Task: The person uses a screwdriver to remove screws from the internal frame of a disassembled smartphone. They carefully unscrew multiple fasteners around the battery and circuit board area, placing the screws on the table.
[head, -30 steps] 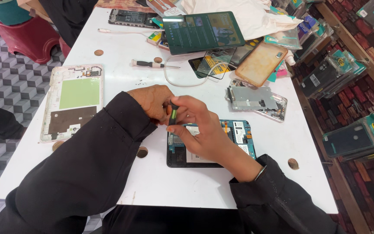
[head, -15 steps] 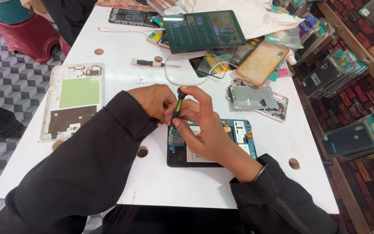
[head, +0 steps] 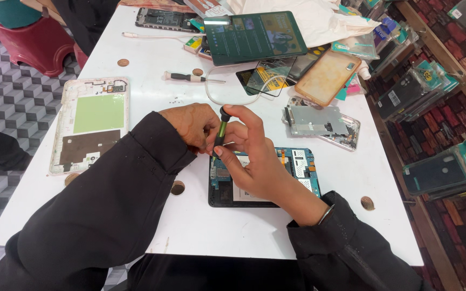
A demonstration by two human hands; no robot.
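Note:
An opened tablet (head: 297, 167) with its circuit boards bared lies flat on the white table (head: 233, 226) in front of me. My right hand (head: 252, 156) grips a small green and black screwdriver (head: 220, 132), held nearly upright with its tip down on the tablet's upper left corner. My left hand (head: 192, 125) rests just left of the driver, fingertips curled at the same corner, touching the tablet's edge. Both arms wear black sleeves. The right hand hides the middle of the tablet.
A white tablet back frame (head: 90, 124) lies at the left. Behind are a second screwdriver (head: 190, 77), a white cable (head: 227, 89), a lit tablet (head: 257, 36), a metal phone frame (head: 322, 124), a tan case (head: 327, 78) and several packaged cases at the right.
The screwdriver has risen from low between the fingers to nearly upright, and my right hand shifted its grip up along the shaft. The left hand stayed at the tablet's corner.

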